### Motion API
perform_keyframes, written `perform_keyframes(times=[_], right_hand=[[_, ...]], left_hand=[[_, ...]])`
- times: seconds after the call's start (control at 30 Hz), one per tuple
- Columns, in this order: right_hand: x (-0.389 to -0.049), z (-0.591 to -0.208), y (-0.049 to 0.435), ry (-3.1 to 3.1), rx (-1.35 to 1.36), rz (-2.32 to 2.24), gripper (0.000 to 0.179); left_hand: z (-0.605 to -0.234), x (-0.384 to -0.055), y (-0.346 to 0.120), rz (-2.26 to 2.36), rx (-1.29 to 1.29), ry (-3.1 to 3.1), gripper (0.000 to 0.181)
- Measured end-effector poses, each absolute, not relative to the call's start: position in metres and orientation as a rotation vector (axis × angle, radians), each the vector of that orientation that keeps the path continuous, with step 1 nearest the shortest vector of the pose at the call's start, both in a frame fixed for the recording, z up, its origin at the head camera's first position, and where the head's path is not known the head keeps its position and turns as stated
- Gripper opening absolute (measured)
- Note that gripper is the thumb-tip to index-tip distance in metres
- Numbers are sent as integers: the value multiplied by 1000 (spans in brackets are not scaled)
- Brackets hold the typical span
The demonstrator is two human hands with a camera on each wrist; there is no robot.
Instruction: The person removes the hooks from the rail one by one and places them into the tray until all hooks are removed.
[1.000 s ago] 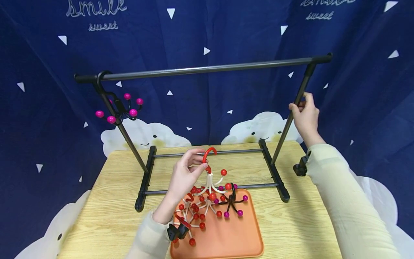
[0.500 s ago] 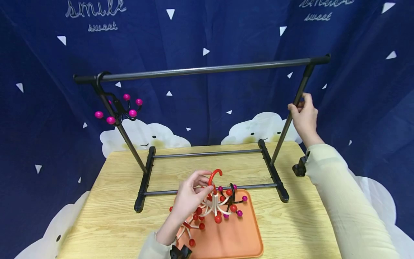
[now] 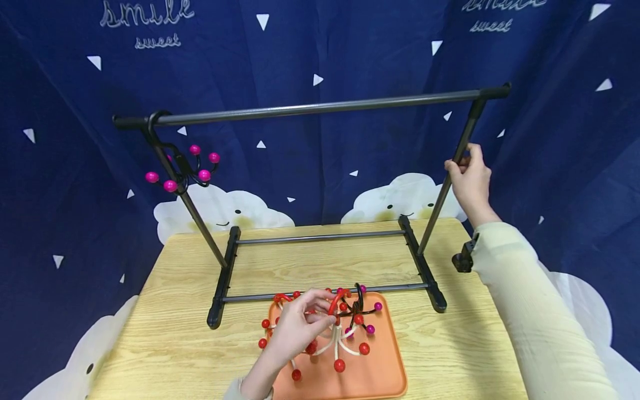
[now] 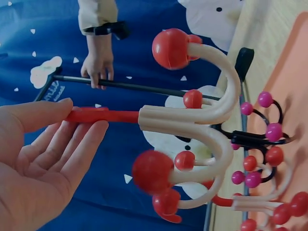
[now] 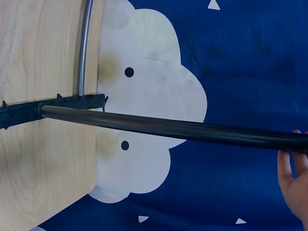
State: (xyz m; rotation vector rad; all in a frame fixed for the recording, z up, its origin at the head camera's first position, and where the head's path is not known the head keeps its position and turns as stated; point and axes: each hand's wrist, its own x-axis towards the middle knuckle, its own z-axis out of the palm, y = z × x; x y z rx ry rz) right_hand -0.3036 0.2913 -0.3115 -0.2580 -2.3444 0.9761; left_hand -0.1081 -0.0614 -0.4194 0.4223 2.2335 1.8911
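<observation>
My left hand point(image 3: 302, 325) pinches the red hook of a cream multi-arm hanger point(image 4: 187, 115) whose curved arms end in red balls. In the head view this hanger is over the orange tray point(image 3: 372, 378). Beside it on the tray lie a black hanger with magenta balls point(image 3: 358, 306) and more cream hangers with red balls, partly hidden by the hand. My right hand point(image 3: 471, 176) grips the right upright point(image 3: 442, 203) of the black rack, fingers wrapped behind the pole. In the right wrist view the fingertips show at that pole point(image 5: 173, 129).
Across the rack runs a grey top bar point(image 3: 320, 107). At its left end hangs a black hanger with pink balls point(image 3: 184, 164). The rack's black feet point(image 3: 225, 278) stand on the wooden table point(image 3: 165, 311), with a blue curtain point(image 3: 320, 50) behind.
My left hand has moved down and slightly right, lowering the cream hanger from above the tray's back edge to over the tray. The right hand keeps its grip on the upright.
</observation>
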Motion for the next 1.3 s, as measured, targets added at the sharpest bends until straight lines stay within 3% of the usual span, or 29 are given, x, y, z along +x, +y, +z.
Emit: perform_keyframes(times=[0.23,1.3], right_hand=[[-304,-311,291,-2338,-254,973,40],[-307,-313,292,-2337,-264,976,41]], left_hand=[[-434,-98,-63,1906,419,2159,25],[-493,-70,-48,1935,358,2281,22]])
